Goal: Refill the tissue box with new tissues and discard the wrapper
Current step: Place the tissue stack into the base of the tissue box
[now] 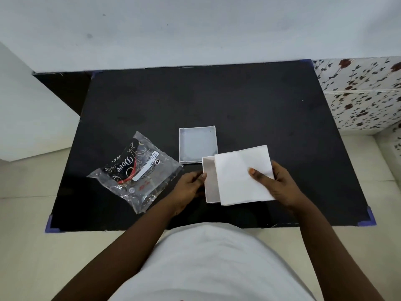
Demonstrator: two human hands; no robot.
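A person in a white shirt (208,263) stands at the near edge of a black mat (238,109) spread on a pale floor, both bare arms reaching forward over it. The right hand (280,185) pinches a stack of white tissues (240,177), thumb pressed on top and fingers curled under its right edge. The stack sits tilted over the open white tissue box (210,181), covering most of it and overhanging its right side, so only the left strip of the box shows. The left hand (188,187) closes on the box's left wall, fingertips at the rim, steadying it. Box and tissues sit slightly right of the mat's middle, toward its near edge. Just beyond them, touching or nearly touching the box's far corner, the box's lid (198,144) lies inside-up on the mat. To the left, nearer the mat's left edge, lies the crumpled clear wrapper (136,170) with dark printing, empty and flat. Farther off, the mat's far edge meets a white wall (195,29).
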